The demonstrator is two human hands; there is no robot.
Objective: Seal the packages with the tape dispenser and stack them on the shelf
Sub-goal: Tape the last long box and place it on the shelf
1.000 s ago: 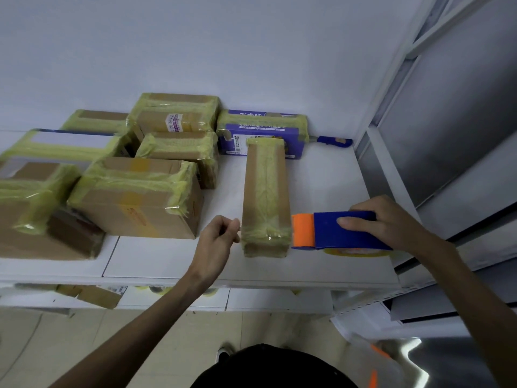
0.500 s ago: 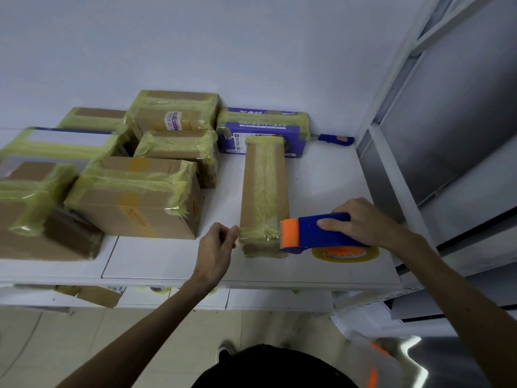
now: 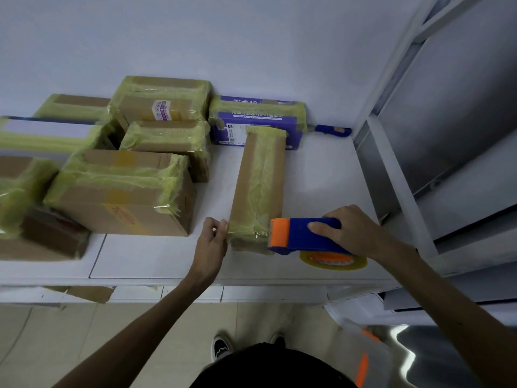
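Tape dispenser slid left, nose against box, box lengthwise toward wall

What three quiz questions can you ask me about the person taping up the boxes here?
1. True or false: the right hand holds the blue tape dispenser.
2. Pick one: the dispenser's orange end is against
A. the long box
B. the purple box
C. the floor
3. Fill the gap: the left hand pinches the long box at its near ___ corner.

Key: 1 true; 2 A; 3 left.
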